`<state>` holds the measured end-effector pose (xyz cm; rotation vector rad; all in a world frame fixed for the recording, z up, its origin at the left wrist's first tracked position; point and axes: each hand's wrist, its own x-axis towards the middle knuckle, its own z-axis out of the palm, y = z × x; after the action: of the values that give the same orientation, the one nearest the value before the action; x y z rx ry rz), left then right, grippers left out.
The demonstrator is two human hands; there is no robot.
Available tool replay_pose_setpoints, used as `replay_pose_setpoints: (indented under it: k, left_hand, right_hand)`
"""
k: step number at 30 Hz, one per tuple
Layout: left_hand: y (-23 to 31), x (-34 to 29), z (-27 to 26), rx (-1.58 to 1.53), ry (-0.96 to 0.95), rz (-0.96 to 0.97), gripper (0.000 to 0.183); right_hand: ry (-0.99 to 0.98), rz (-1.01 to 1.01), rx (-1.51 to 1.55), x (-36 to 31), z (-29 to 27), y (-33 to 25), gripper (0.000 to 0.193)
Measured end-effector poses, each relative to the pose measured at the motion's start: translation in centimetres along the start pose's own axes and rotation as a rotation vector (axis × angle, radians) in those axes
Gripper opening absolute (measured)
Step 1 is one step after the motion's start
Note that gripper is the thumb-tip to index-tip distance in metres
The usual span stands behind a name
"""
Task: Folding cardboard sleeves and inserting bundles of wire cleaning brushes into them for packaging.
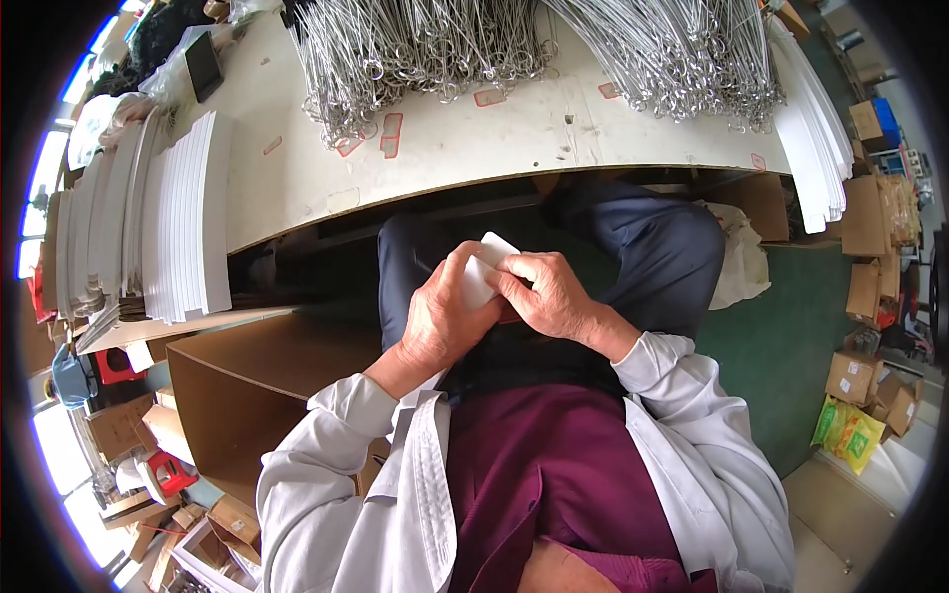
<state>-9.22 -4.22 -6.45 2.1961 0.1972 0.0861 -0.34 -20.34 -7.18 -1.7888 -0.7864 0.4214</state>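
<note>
Over my lap, my left hand (445,314) and my right hand (556,298) are close together, both closed on small white card-like pieces (478,285) with rounded corners. One piece sticks up beyond my fingertips, and another lies in front of it. My right thumb presses on the nearer piece, while my left fingers wrap round its side. My fingers hide part of the pieces, so I cannot tell how many there are. A bit of red shows just below my hands.
Ahead stands a white table (474,138) bearing bundles of thin metal rods (435,49) with looped ends. White flat strips (188,222) are stacked at the left, more (816,148) at the right. An open cardboard box (237,395) stands by my left side.
</note>
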Motion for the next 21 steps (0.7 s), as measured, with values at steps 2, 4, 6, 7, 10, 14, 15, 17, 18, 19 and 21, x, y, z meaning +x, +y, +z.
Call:
replay_pose_setpoints:
  k: [2,4,6,7,10,14,15,17,18,19,21]
  left_hand:
    - [-0.1,-0.4,0.1,0.021,0.011,0.031,0.067]
    - [-0.1,-0.5,0.1,0.042,0.021,0.062,0.069]
    - [0.3,-0.5,0.0,0.134,-0.021,0.092,0.062]
    - [0.2,-0.3,0.0,0.134,-0.021,0.091,0.062]
    - [-0.3,0.0,0.2,0.104,-0.070,0.071,0.054]
    - [-0.3,-0.2,0.6,0.079,-0.057,0.056,0.048]
    - [-0.2,-0.2,0.7,0.074,-0.044,0.060,0.047]
    - [-0.1,-0.4,1.2,0.088,-0.033,0.051,0.046]
    - [-0.1,-0.5,1.4,0.103,-0.018,0.040,0.046]
    - [-0.2,-0.7,1.6,0.102,-0.018,0.038,0.046]
    - [-0.3,-1.1,1.9,0.080,0.007,0.011,0.046]
  right_hand:
    - [-0.003,-0.020,-0.016,-0.3,0.2,0.2,0.023]
    - [0.025,-0.057,0.020,-0.6,0.5,0.3,0.017]
    - [0.005,-0.034,0.003,-0.8,0.4,0.5,0.017]
    - [-0.015,-0.011,-0.015,-0.9,0.4,0.5,0.021]
    - [0.044,0.018,0.040,-1.2,1.1,0.6,0.033]
    - [0.093,0.135,0.150,-1.6,1.0,-0.2,0.040]
    - [0.096,0.161,0.185,-1.7,1.3,0.3,0.039]
    - [0.101,0.187,0.220,-2.1,1.3,0.8,0.038]
    - [0.081,0.122,0.058,-2.0,1.0,0.3,0.037]
    - [0.062,0.055,-0.103,-2.0,0.9,0.0,0.035]
    - [0.145,-0.124,-0.206,-1.9,1.2,0.0,0.031]
